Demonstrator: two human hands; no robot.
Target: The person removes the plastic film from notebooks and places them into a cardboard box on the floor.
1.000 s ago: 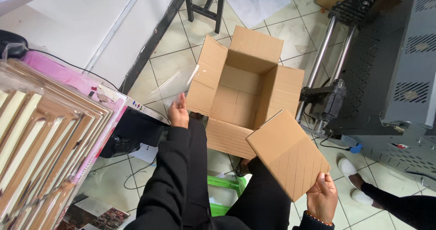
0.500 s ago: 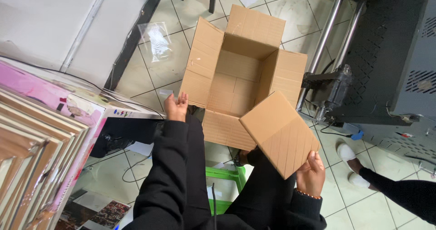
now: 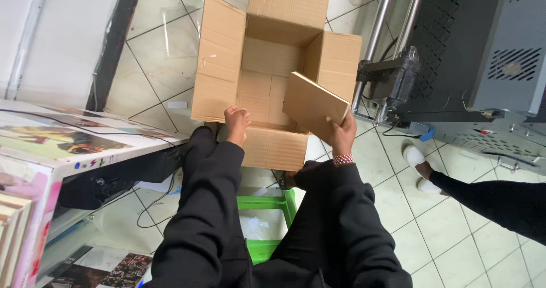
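Note:
An open brown cardboard box (image 3: 273,60) stands on the tiled floor in front of me, its flaps spread outward. My left hand (image 3: 237,123) grips the near edge of the box beside the left flap. My right hand (image 3: 341,135) holds a flat square cardboard package (image 3: 314,103), tilted over the box's right side and partly inside the opening. Both my arms are in black sleeves, and a beaded band sits on my right wrist. The inside of the box looks bare where I can see it.
A table (image 3: 85,146) with printed pictures and stacked frames is at the left. A large grey machine (image 3: 483,55) with metal rollers stands at the right. Another person's leg and white shoe (image 3: 418,160) are at the right. A green stool (image 3: 267,208) sits under me.
My right hand has swung the flat cardboard package up and leftward from beside the box to over its opening. My view has moved closer to the box.

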